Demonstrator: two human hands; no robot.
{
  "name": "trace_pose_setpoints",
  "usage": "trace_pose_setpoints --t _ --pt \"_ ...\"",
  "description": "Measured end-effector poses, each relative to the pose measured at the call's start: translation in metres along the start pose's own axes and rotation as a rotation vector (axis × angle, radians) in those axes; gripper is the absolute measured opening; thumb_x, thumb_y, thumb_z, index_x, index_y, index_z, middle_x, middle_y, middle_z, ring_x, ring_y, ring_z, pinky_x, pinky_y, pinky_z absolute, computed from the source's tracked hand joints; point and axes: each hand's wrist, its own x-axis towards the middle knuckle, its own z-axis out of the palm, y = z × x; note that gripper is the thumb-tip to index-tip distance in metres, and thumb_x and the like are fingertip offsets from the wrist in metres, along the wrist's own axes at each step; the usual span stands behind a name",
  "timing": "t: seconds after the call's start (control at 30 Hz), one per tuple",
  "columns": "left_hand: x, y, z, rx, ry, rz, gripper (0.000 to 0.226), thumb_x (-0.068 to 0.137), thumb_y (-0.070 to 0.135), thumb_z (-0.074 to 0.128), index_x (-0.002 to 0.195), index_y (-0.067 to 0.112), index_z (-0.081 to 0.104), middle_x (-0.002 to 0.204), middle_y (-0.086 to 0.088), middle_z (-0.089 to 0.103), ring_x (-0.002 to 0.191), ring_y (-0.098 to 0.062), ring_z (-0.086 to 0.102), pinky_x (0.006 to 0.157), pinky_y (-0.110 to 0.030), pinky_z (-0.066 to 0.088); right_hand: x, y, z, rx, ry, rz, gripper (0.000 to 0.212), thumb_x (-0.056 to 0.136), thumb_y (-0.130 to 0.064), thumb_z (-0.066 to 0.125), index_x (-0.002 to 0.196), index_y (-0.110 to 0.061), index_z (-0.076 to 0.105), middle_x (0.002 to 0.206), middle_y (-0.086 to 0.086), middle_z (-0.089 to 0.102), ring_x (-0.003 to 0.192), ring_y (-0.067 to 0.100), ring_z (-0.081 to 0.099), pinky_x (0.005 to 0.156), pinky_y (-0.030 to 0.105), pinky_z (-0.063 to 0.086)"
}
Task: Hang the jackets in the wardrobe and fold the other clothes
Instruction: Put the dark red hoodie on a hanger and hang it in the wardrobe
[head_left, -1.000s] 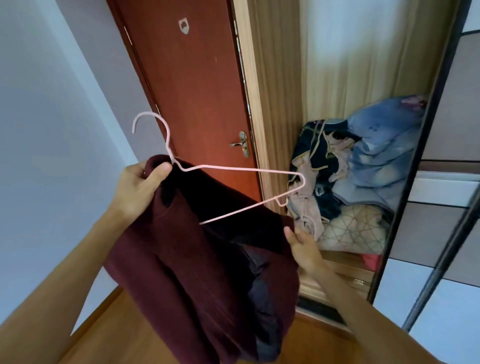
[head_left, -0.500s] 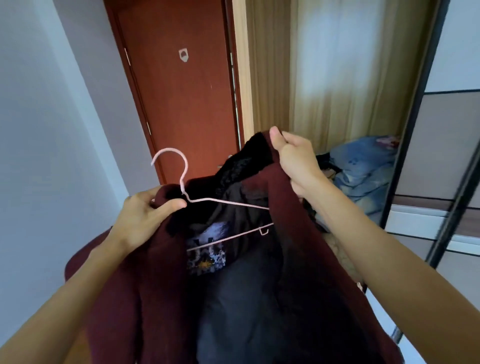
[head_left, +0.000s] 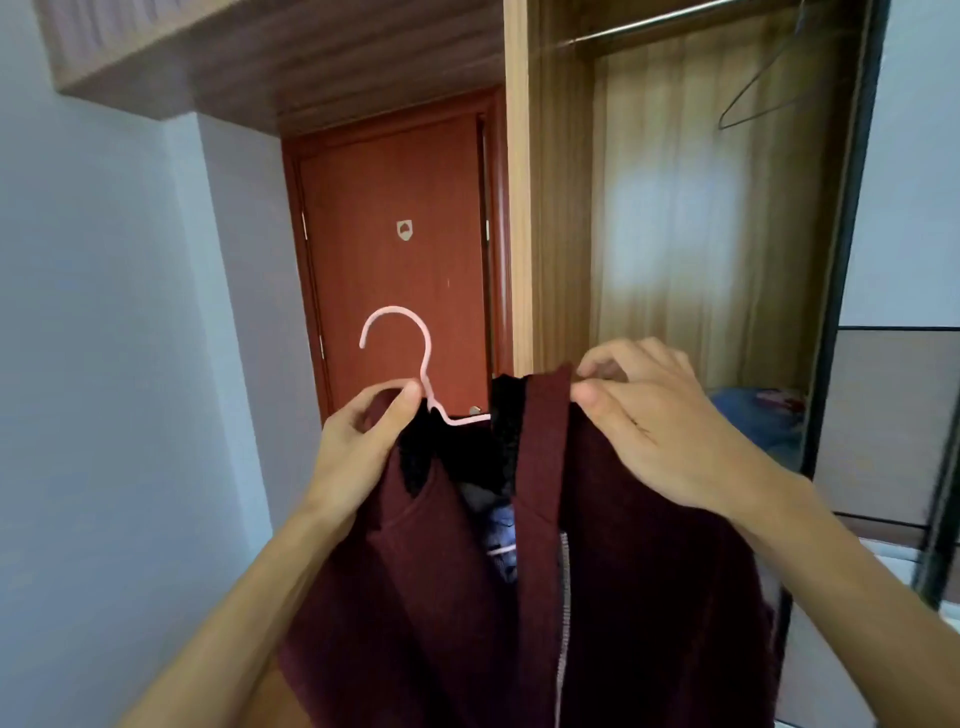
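The dark maroon zip-front jacket with black fleecy lining (head_left: 597, 571) fills the lower middle of the frame, held up in front of the open wooden wardrobe (head_left: 566, 218). The left hand (head_left: 363, 447) sits at centre-left, thumb and forefinger pinching the neck of the thin pink wire hanger (head_left: 410, 358) together with the jacket's left collar edge. The hanger's hook curls up above that hand, against the reddish-brown door (head_left: 395, 260) behind; its shoulder wire runs right and disappears under the black lining, and a short stretch of its lower bar shows inside the jacket opening. The right hand (head_left: 660, 431) is at centre-right, thumb and fingers (head_left: 618, 358) pressed together on the top of the right collar, lifting it to a peak. A pale zipper strip runs down the right front panel toward the bottom edge.

In the upper right, a metal hanging rail (head_left: 649, 23) crosses the wardrobe, and a dark wire hanger (head_left: 758, 93) hangs there, its hook lost in blur. Blue bedding (head_left: 753, 415) lies low inside the wardrobe, just right of the right hand. A black-framed sliding door (head_left: 852, 260) borders the opening at right.
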Motion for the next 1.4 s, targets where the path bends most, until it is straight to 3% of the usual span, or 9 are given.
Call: trace_pose_setpoints --t 0.13,0.23,0.37,0.5,0.73,0.87,1.13,1.23,1.4 --pt "0.017 0.010 0.001 -0.010 -0.015 -0.034 0.052 0.077 0.065 0.063 0.108 0.025 0.075 0.108 0.011 0.075 0.107 -0.005 0.067 0.102 -0.028 0.048 -0.013 0.034 -0.022 0.046 -0.406 0.225 0.063 0.086 -0.076 0.033 0.113 -0.027 0.062 0.102 -0.014 0.064 0.096 0.002 0.061 0.089 0.030 0.050" --pt "0.032 0.015 0.007 -0.016 -0.037 -0.006 0.036 0.085 0.054 0.067 0.101 0.023 0.076 0.103 0.009 0.075 0.103 -0.006 0.068 0.099 -0.026 0.048 -0.026 0.028 -0.017 0.179 -0.351 0.213 0.069 0.087 -0.076 0.039 0.080 -0.013 0.064 0.074 0.003 0.067 0.067 0.012 0.065 0.068 0.037 0.052" --pt "0.061 0.021 0.027 0.000 -0.104 0.023 0.042 0.096 0.053 0.053 0.099 0.019 0.077 0.098 0.002 0.077 0.099 -0.008 0.070 0.094 -0.023 0.048 -0.022 -0.003 -0.026 0.514 -0.299 0.415 0.061 0.088 -0.057 0.057 0.073 0.002 0.063 0.065 0.009 0.063 0.059 0.019 0.061 0.058 0.025 0.046" --pt "0.095 0.032 0.068 -0.030 -0.216 0.075 0.058 0.103 0.055 0.035 0.096 0.017 0.079 0.097 0.004 0.078 0.099 -0.009 0.071 0.100 -0.028 0.047 -0.002 -0.025 -0.046 0.794 -0.259 0.796 0.046 0.079 -0.053 0.070 0.077 -0.007 0.076 0.081 0.009 0.076 0.075 0.023 0.074 0.068 0.029 0.057" --pt "0.137 0.039 0.134 -0.080 -0.266 0.203 0.056 0.103 0.059 0.029 0.098 0.027 0.075 0.091 0.002 0.076 0.090 -0.012 0.070 0.093 -0.033 0.050 0.004 -0.016 -0.088 0.924 -0.058 1.002 0.047 0.077 -0.042 0.073 0.094 0.001 0.078 0.100 0.021 0.075 0.094 0.034 0.073 0.083 0.038 0.058" --pt "0.150 0.043 0.164 -0.248 -0.168 0.226 0.052 0.106 0.047 0.030 0.101 0.013 0.069 0.081 -0.014 0.072 0.072 -0.015 0.066 0.075 -0.032 0.054 0.015 0.001 -0.105 0.787 0.033 0.981 0.052 0.067 -0.047 0.075 0.090 0.000 0.079 0.097 0.019 0.075 0.096 0.036 0.072 0.097 0.047 0.053" --pt "0.189 0.043 0.237 -0.123 -0.284 0.300 0.057 0.102 0.060 0.024 0.140 0.029 0.054 0.135 0.015 0.058 0.128 -0.006 0.051 0.112 -0.032 0.035 0.081 0.066 -0.121 0.454 0.123 0.802 0.046 0.048 -0.064 0.078 0.080 -0.031 0.081 0.089 -0.002 0.078 0.092 0.022 0.073 0.100 0.047 0.050" --pt "0.215 0.054 0.266 -0.108 -0.249 0.320 0.060 0.102 0.060 0.023 0.149 0.028 0.041 0.147 0.012 0.047 0.137 -0.007 0.041 0.118 -0.035 0.028 0.114 0.102 -0.121 0.450 0.164 0.738 0.038 0.059 -0.055 0.080 0.084 -0.026 0.081 0.089 -0.003 0.077 0.089 0.018 0.071 0.098 0.043 0.051" --pt "0.272 0.065 0.307 -0.097 -0.218 0.357 0.067 0.095 0.068 0.022 0.148 0.030 0.040 0.144 0.016 0.048 0.135 -0.006 0.042 0.118 -0.040 0.030 0.177 0.165 -0.124 0.358 0.266 0.714 0.065 0.065 -0.055 0.078 0.115 -0.014 0.070 0.101 -0.001 0.070 0.088 0.017 0.066 0.085 0.034 0.051"
